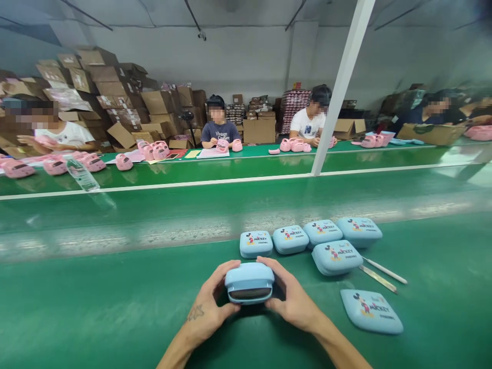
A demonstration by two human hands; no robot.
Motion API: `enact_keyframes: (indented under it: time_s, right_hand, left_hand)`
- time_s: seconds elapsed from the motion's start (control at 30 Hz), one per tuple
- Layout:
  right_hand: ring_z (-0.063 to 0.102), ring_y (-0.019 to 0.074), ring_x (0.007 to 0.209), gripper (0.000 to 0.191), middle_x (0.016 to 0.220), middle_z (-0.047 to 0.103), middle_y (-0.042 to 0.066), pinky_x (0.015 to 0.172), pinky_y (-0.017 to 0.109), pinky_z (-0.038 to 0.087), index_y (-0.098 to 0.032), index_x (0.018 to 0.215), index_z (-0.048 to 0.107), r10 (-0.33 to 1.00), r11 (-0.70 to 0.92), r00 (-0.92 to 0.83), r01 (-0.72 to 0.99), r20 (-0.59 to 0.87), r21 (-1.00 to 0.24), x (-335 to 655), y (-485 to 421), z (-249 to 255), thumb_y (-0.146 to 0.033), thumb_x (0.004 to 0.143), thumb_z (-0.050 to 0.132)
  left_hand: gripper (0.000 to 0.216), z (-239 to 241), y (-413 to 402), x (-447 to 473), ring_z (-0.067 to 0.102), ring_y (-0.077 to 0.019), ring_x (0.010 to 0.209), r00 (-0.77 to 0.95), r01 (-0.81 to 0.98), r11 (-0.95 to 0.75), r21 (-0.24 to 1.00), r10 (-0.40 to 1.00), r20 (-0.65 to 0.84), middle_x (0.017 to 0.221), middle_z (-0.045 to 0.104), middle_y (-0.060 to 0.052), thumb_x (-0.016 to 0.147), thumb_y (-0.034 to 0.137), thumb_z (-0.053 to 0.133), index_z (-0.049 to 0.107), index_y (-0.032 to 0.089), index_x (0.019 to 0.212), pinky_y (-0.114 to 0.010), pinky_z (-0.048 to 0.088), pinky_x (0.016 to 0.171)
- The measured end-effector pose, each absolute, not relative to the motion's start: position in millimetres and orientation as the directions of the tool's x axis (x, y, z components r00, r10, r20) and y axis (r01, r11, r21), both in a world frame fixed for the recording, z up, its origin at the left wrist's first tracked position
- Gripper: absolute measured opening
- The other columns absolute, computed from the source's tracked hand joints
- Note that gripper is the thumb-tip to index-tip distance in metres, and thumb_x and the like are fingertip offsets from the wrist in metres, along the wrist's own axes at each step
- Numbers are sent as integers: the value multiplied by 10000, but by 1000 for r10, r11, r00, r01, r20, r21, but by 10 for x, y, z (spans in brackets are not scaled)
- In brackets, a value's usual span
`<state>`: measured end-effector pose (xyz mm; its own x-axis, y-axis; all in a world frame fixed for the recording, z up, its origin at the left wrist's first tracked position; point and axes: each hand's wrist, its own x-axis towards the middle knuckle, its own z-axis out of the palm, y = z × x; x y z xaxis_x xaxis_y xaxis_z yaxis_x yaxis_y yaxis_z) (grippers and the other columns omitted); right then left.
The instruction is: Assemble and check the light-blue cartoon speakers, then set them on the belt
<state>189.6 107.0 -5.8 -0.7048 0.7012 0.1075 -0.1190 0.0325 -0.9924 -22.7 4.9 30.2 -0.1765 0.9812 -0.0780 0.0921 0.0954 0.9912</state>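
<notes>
Between my two hands is a light blue plastic case (249, 277), tilted so that a dark slot along its near side faces me. My left hand (213, 297) grips its left end, thumb low and fingers over the top edge. The right end is held the same way by my right hand (290, 297). Just beyond it stands a blue case with a Mickey print (255, 244), one of several in a row. A nearer printed case (337, 257) sits to the right. A loose printed lid (371, 311) lies flat to the right of my right hand.
Right of the cases lie a white pen-like tool (385, 270) and a flat metal blade (378, 279). Across the green table (115, 307), a white post (342, 87) rises. Several co-workers sit at the far bench with pink cases (154, 150); a clear bottle (82, 174) leans there.
</notes>
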Motion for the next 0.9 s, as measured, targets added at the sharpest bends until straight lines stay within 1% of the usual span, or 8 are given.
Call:
enact_keyframes:
  time_s: [0.13,0.23,0.4,0.57,0.63,0.73,0.83,0.9]
  right_hand:
    - [436,266,1439,888,1525,467,51,1249,487,276,-297,1446,464,673,22,-732,-124,107,-992,1877,1083,-107,-32,611,609]
    - [424,261,1453,893,1534,469,55,1263,473,261,-276,1459,451,668,2,-738,-130,98,-992,1879,1090,-107,-27,615,603]
    - [425,261,1454,872,1536,479,62,1264,472,267,-260,1455,468,676,-1,-730,-140,103,-990,1893,1097,-108,-31,629,629]
    - [465,270,1424,852,1513,516,72,1252,500,276,-256,1463,465,683,-41,-727,-143,77,-989,1887,1087,-83,-58,665,692]
    - [502,282,1389,859,1484,546,74,1230,511,311,-262,1456,476,708,-41,-704,-104,44,-994,1876,1062,-50,-60,655,713]
    - [542,308,1317,767,1403,595,80,1163,496,390,-267,1363,575,767,123,-630,-49,126,-991,1875,983,44,-110,640,779]
    - [565,303,1230,672,1303,612,80,1081,447,453,-284,1322,599,750,329,-576,-104,326,-939,1911,877,180,-221,687,806]
    - [578,290,1180,668,1271,606,75,1036,422,477,-305,1349,566,729,377,-558,-157,397,-913,1949,824,270,-257,720,789]
  left_hand:
    - [750,239,67,-246,418,-292,1447,-81,61,104,993,992,-99,1552,468,-77,690,114,706,474,271,1386,-442,310,1227]
    - [774,250,54,-245,438,-273,1437,-63,55,111,992,992,-108,1556,465,-79,716,133,717,420,278,1416,-436,292,1240]
    - [854,257,47,-245,456,-280,1424,-110,55,169,984,981,-163,1579,446,-90,665,137,759,411,265,1434,-437,291,1246]
    - [876,161,65,-235,485,-304,1406,-165,16,129,992,978,-124,1540,508,-95,648,204,834,453,274,1435,-447,348,1216]
    - [962,149,67,-217,502,-314,1388,-208,-20,97,995,973,-99,1538,507,-99,596,222,887,443,295,1446,-442,376,1196]
    - [1082,195,48,-163,511,-321,1362,-299,-7,52,999,953,-52,1499,533,-91,494,222,949,442,322,1445,-412,433,1140]
    - [1021,271,-3,-75,606,-310,1202,-347,49,56,997,937,-35,1290,665,-51,458,219,962,529,335,1375,-397,480,1058]
    - [944,312,-42,-11,630,-307,1137,-345,103,91,991,937,-50,1196,699,-28,429,212,970,607,334,1292,-403,463,1061]
